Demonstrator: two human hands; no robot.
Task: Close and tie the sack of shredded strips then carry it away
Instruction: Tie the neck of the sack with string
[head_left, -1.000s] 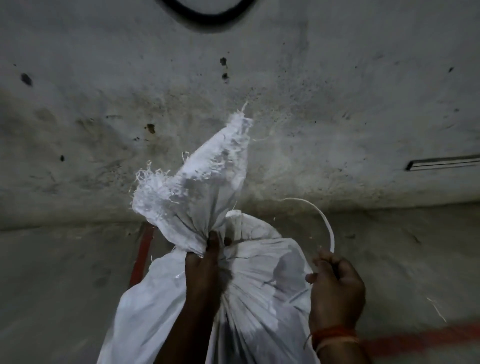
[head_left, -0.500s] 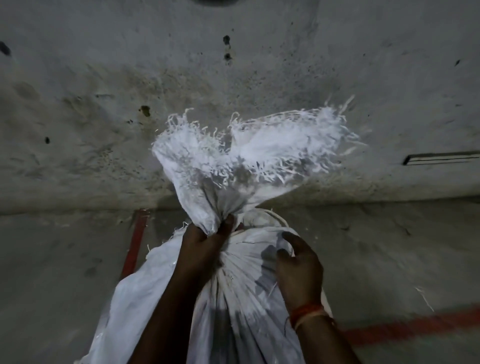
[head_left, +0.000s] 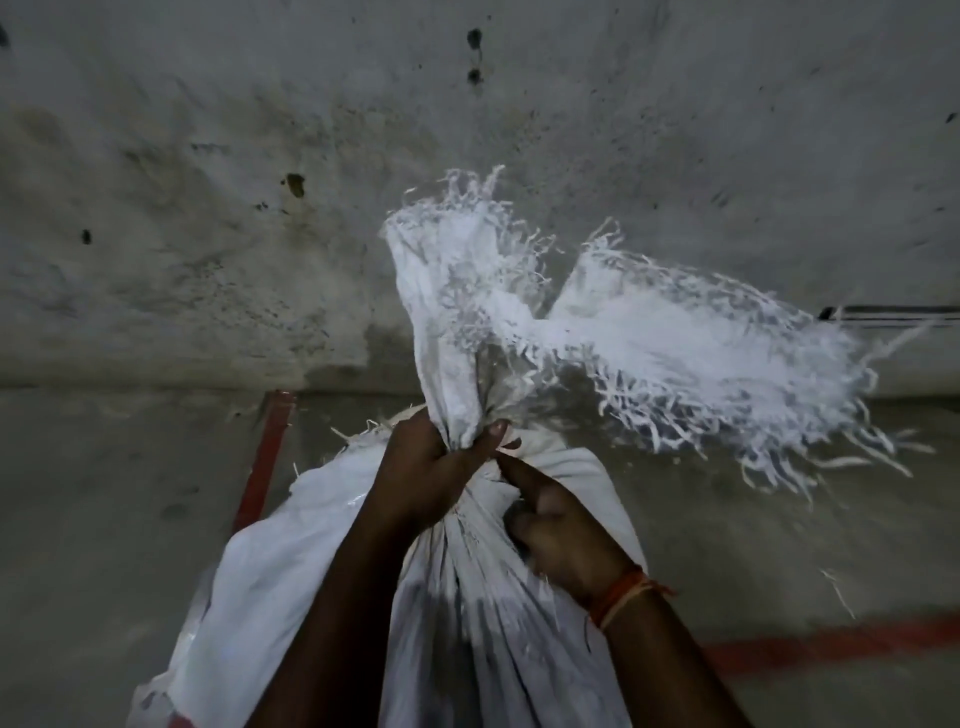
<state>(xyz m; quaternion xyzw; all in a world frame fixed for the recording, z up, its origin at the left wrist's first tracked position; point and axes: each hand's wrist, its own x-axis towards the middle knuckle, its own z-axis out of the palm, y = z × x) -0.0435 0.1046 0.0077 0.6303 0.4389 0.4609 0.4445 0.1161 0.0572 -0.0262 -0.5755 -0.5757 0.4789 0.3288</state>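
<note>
We see the left hand (head_left: 423, 470) fisted tight around the gathered neck of the white sack (head_left: 291, 587), thumb up against the bunched fabric. Above that fist the frayed top (head_left: 613, 332) of the sack fans up and out to the right, loose threads blurred. Right hand (head_left: 558, 535) sits just below and right of the left, on the sack's shoulder, fingers curled and index finger pointing into the neck; we can't tell if it pinches anything. Orange thread band (head_left: 621, 592) on the right wrist. Sack body hangs below both hands, over a concrete floor (head_left: 104, 519) with red lines (head_left: 262, 457). Stained wall (head_left: 208, 182) beyond.
</note>
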